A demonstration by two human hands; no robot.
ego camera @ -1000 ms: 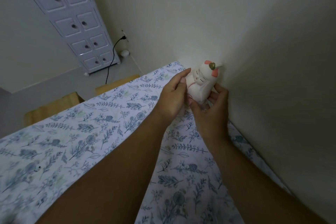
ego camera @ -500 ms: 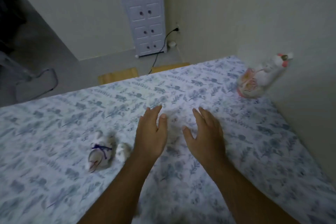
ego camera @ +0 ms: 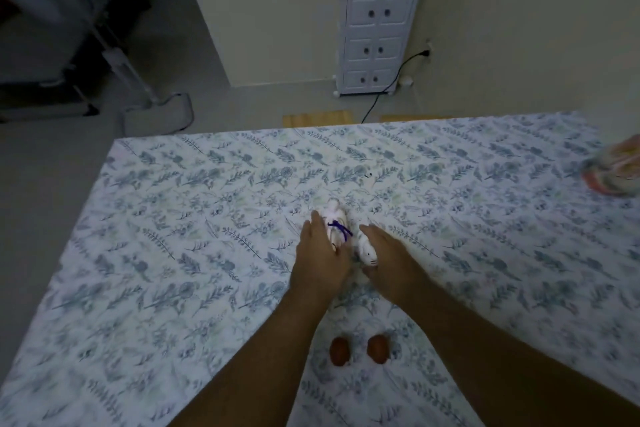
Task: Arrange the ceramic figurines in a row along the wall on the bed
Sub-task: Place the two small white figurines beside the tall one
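Observation:
Two white ceramic figurines lie side by side in the middle of the bed: one with a purple ribbon (ego camera: pixel 335 220) and a smaller one (ego camera: pixel 367 251) to its right. My left hand (ego camera: pixel 322 255) rests against the ribbon figurine's left side with straight fingers. My right hand (ego camera: pixel 389 253) lies along the right side of the smaller figurine, fingers extended, not closed round it. A pink and white cat figurine (ego camera: pixel 614 172) stands blurred at the far right edge by the wall. Two small brown figurines (ego camera: pixel 358 349) sit between my forearms.
The floral bed sheet (ego camera: pixel 180 236) ends at the far edge, where wooden slats (ego camera: pixel 317 120) show. Beyond it stand a white drawer cabinet (ego camera: pixel 377 21) and a black cable (ego camera: pixel 384 87) plugged into the wall. The grey floor (ego camera: pixel 45 184) lies to the left.
My hands left the cat figurine standing at the wall. My view swung left, and both hands came down onto the two white figurines in the middle of the bed.

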